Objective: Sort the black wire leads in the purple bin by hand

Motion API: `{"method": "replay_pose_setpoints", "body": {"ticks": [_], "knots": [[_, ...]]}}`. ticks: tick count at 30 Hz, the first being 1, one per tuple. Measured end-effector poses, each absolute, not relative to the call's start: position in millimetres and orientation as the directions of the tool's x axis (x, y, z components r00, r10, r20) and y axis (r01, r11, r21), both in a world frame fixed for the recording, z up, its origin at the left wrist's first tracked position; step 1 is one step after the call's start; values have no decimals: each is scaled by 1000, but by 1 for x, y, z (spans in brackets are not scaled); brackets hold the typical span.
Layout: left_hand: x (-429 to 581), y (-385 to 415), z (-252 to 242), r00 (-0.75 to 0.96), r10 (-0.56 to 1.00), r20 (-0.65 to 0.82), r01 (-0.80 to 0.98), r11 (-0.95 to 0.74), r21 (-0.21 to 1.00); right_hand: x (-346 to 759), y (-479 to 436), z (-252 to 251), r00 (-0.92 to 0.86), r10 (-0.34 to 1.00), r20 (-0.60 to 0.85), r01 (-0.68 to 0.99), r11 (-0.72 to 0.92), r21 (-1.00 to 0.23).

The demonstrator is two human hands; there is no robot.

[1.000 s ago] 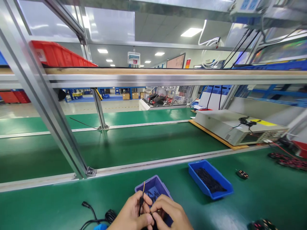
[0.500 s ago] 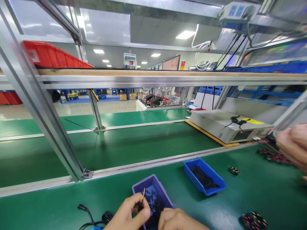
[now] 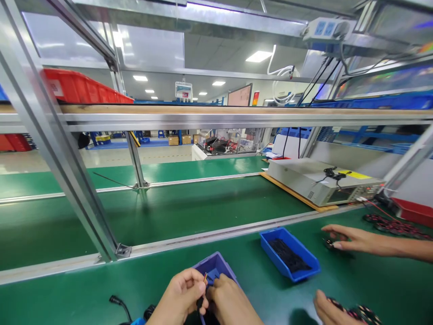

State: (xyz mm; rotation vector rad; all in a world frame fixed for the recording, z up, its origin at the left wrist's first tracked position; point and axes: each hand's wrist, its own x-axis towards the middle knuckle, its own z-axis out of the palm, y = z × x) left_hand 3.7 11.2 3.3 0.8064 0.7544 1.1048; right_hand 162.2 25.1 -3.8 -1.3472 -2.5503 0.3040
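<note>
My left hand and my right hand are together at the bottom edge, over a small purple bin. Between the fingertips of both hands is a thin wire with a yellow-red tip and a black piece below it. Both hands are closed in a pinch on it. What the purple bin contains is mostly hidden by my hands.
A blue bin of black parts sits to the right. Another person's hand reaches to a small black round part; their other hand holds a similar part. A grey instrument stands on a wooden board. Black cable lies left.
Another person's hands have come in from the right and reached down to the round parts on the mat. My hands have closed together over the purple bin again.
</note>
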Motion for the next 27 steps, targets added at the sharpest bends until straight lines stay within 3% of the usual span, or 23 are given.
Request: {"method": "replay_pose_setpoints", "body": {"ticks": [2, 4, 7, 9, 12, 16, 21, 27], "knots": [[4, 12, 2, 273, 956, -107, -477, 231, 848, 168, 23, 3, -519, 841, 152, 766, 537, -354], [4, 12, 2, 271, 956, -110, -474, 232, 850, 172, 21, 8, -444, 871, 212, 693, 483, -534], [3, 11, 3, 280, 950, -135, -433, 251, 866, 174, 20, 10, -271, 933, 238, 376, 331, -865], [2, 11, 4, 286, 946, -156, -388, 263, 884, 172, 18, 10, -196, 961, 196, 160, 229, -960], [1, 11, 5, 286, 941, -179, -321, 270, 908, 169, 15, 10, -134, 986, 98, -25, 96, -995], [0, 10, 6, 291, 940, -180, -302, 269, 914, 163, 8, 13, -46, 999, 9, -129, 3, -992], [1, 9, 7, 291, 938, -189, -289, 275, 917, 160, 6, 16, 45, 999, 15, -140, 21, -990], [1, 9, 8, 302, 940, -158, -298, 251, 921, 162, 8, 12, -5, 998, 68, -57, 68, -996]]}}
